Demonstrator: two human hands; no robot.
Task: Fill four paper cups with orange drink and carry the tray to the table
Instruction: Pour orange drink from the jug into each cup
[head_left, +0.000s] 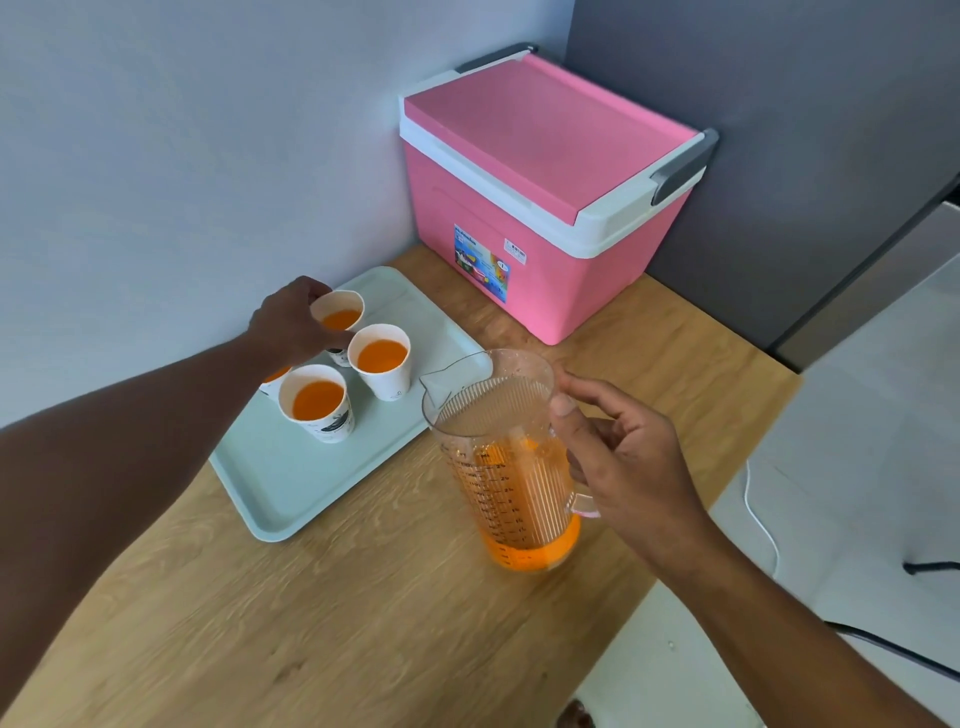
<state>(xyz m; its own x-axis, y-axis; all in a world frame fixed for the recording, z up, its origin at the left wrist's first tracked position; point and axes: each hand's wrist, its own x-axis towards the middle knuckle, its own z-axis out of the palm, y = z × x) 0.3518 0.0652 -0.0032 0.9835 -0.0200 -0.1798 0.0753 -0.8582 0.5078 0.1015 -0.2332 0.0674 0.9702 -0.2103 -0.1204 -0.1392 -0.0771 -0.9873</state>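
The tray (270, 483) is pale mint green and holds white paper cups (384, 364) of bright orange drink. The clear ribbed jug (498, 457) bears dark measuring marks, with orange drink low inside. Far right, the cooler box (545, 208) is pink, white-rimmed, grey-handled, with a colourful sticker. The counter (363, 623) shows light wood grain.

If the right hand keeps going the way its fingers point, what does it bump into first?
Most likely the clear measuring jug. The right hand is open, fingers aimed left at the jug's handle side and nearly touching it. The exact gap is hard to judge from this view.
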